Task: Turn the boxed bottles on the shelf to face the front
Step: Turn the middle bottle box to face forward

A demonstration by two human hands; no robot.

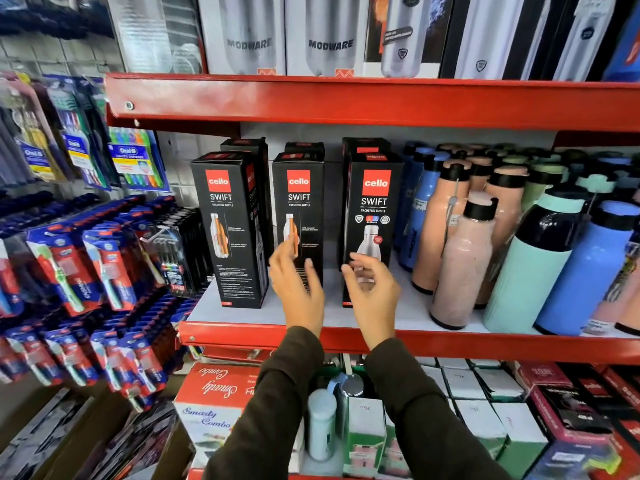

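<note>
Black cardboard boxes, each said to hold a steel bottle, stand in a row on the white board of the red shelf (450,344) as your hands reach in. The left box (230,230) sits angled, one side panel showing; the middle box (298,199) and the right box (374,206) look squarer to you, though the right one carries a different picture. More boxes stand behind them. Your left hand (298,289) hangs open in front of the middle box, fingers spread, gripping nothing; whether it touches the carton you cannot tell. Your right hand (372,289) is loosely curled and empty before the foot of the right box. Loose coloured bottles (460,258) crowd just beside that box. Expect tall, stiff, smooth cartons, top-heavy and likely weighty with metal inside; they probably tip easily. Take each by its two long side edges near mid-height, thumb opposite fingers, and pivot it on its base rather than lifting.
</note>
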